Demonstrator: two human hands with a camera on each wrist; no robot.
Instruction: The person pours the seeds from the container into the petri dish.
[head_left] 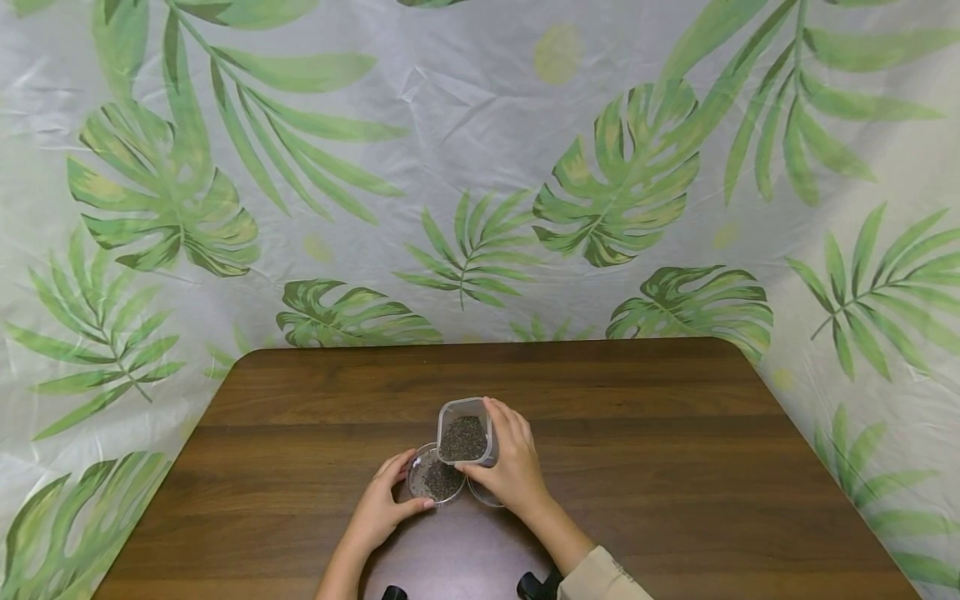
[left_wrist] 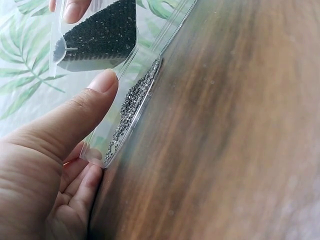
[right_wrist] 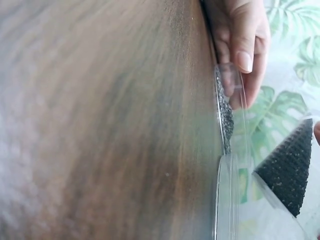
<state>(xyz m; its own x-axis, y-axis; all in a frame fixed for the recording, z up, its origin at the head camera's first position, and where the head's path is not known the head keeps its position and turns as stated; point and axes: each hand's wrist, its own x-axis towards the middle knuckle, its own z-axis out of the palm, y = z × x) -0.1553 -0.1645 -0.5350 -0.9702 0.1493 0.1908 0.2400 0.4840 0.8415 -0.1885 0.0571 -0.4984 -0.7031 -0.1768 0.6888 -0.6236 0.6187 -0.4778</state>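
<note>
My right hand (head_left: 517,469) grips a clear square plastic tub (head_left: 452,407) by its sides and tilts it over a clear round dish (head_left: 415,477). Dark grains (head_left: 463,438) fill the lower part of the tub, sloping toward its lowered side. Below, more grains (left_wrist: 131,102) lie heaped in the dish, which stands on the table. My left hand (head_left: 381,506) holds the dish at its left side, thumb at the near rim and fingers round the far side. In the right wrist view only a small part of the right hand shows, at the right edge.
A second clear round dish (right_wrist: 228,200) stands right beside the first, partly hidden under the right hand in the head view. The brown wooden table (head_left: 300,417) ends at a leaf-printed cloth (head_left: 465,150) behind. Black objects (head_left: 531,586) show at the near edge.
</note>
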